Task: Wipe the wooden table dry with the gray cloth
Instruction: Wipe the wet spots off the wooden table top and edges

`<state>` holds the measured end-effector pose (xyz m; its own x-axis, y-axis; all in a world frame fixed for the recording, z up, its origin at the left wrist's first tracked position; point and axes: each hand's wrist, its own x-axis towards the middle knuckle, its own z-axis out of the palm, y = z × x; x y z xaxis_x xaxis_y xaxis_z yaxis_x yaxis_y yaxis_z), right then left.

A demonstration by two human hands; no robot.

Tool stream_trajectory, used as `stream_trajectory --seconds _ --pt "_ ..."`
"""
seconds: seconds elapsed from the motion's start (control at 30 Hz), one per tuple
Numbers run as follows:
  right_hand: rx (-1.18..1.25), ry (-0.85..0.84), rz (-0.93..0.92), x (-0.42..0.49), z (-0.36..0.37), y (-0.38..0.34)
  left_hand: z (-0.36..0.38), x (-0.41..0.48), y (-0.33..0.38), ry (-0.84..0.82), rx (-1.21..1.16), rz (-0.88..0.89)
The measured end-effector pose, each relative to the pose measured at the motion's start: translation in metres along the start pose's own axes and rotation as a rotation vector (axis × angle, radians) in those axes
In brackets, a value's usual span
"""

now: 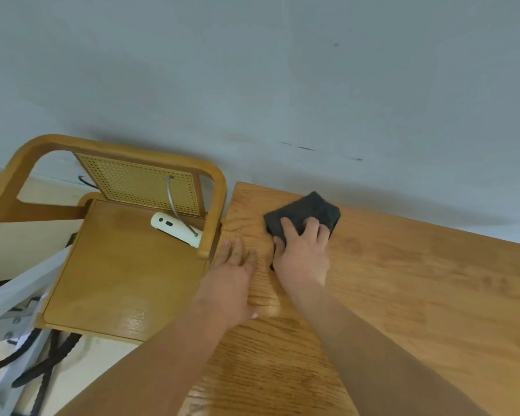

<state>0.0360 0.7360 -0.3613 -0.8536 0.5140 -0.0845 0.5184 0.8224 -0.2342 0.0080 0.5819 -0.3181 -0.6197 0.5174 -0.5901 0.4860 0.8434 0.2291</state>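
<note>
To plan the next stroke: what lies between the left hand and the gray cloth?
Only a bare strip of the wooden table, as the head view shows.

Plain pale grey-blue wall [252, 70], softly lit, with a few dark scuff marks [306, 148] low down. There's a wooden chair [123, 274] with a cane back panel [126, 181] on a cream floor [18, 250], black cables [50, 358] lying beside it.
</note>
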Motion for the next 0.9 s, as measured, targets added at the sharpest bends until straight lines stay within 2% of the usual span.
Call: stream_trajectory --seconds 0.1,0.27,0.43,0.6,0.77,0.9 --pt "-0.034 -0.048 -0.309 -0.022 0.003 -0.014 0.007 -0.021 -0.021 0.063 -0.073 -0.016" --pt "-0.051 -0.174 -0.492 0.03 -0.007 -0.022 0.024 -0.036 -0.036 0.003 -0.096 -0.025" --pt "-0.078 -0.176 -0.38 0.072 -0.001 -0.066 0.022 -0.03 -0.031 -0.017 -0.013 -0.059" --pt "-0.025 -0.098 -0.352 0.052 0.011 -0.079 0.023 -0.027 -0.029 -0.05 0.027 -0.086" --pt "-0.008 -0.103 -0.448 -0.004 0.006 -0.042 0.022 -0.035 -0.029 -0.049 0.029 -0.101" --pt "-0.04 -0.152 -0.336 -0.03 -0.015 0.017 0.018 -0.04 -0.016 -0.079 0.119 -0.168"
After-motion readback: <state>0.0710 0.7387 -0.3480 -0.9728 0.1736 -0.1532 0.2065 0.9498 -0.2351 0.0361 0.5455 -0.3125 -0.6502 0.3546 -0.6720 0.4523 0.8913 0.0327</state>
